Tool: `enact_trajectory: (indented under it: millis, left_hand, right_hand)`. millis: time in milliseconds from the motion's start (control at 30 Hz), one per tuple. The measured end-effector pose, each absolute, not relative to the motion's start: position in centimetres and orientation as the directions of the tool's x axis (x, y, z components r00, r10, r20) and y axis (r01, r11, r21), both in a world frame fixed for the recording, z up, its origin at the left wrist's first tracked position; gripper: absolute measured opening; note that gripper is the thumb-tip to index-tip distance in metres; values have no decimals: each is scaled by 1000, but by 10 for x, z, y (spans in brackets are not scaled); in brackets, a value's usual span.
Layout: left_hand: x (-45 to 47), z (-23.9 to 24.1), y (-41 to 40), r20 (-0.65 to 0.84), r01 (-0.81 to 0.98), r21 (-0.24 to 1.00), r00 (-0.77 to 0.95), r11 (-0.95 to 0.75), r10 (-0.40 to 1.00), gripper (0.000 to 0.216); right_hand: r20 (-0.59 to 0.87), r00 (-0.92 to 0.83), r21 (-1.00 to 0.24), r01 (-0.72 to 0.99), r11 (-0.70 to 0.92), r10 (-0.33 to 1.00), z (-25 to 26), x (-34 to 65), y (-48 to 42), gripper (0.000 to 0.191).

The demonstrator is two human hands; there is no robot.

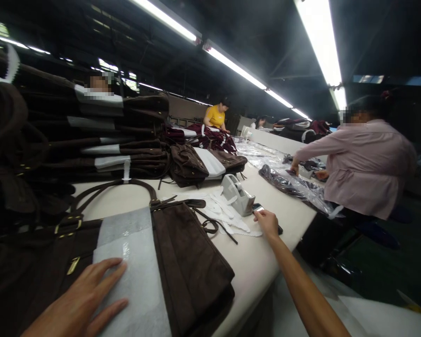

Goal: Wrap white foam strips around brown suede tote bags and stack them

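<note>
On the pale surface [256,269] lay a dark-brown fabric handbag [189,257] banded in white, paper-like wrapping [136,276], where the left hand [82,295] rested, its grip spread and empty. Beside a grey plastic tape dispenser [240,199], the right hand [267,223] partly covered a flat black phone [257,207]; whether its grip had closed, I couldn't tell.

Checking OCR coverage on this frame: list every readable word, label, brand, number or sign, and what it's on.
Readable text: none.
Yellow shirt in the background: any print is too small to read.
Dark phone-like device at the right hand: too small and blurred to read.
White wrap on the nearest brown bag: no lettering visible.
Tape dispenser: no legible marking.
</note>
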State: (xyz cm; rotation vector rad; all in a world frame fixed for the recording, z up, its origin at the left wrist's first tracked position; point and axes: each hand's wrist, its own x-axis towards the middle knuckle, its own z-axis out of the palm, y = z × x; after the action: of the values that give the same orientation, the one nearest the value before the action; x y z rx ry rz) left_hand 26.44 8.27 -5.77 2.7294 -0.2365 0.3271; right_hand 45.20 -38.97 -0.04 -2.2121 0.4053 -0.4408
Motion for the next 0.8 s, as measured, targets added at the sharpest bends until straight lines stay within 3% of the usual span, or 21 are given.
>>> enact_trajectory:
  millis: [100,167,267,400,567,800]
  left_hand:
    - [250,-19,60,146,-174,346,981,-922,-130,50]
    - [244,5,47,71,-130,336,991,-933,-112,45]
    - [241,22,37,18,-94,357,995,-929,-93,43]
    - [233,19,40,40,-97,423,995,-901,-88,44]
    - [223,16,48,84,-146,467,989,-872,-121,44]
    - [215,15,46,96,-143,485,989,-863,-110,49]
  right_hand:
    - [171,933,-874,-5,-486,-317,13,425,-361,29]
    - [128,975,-967,82,-243,-179,28,409,-327,36]
    - [-15,994,-998,-9,-55,112,49,383,-256,42]
    - [-133,908,-991,-121,-55,398,56,352,-156,37]
    - [-205,881,-978,-198,-61,426,42,354,-67,8]
    - [-305,869,-951,-258,-171,389,26,368,-20,13]
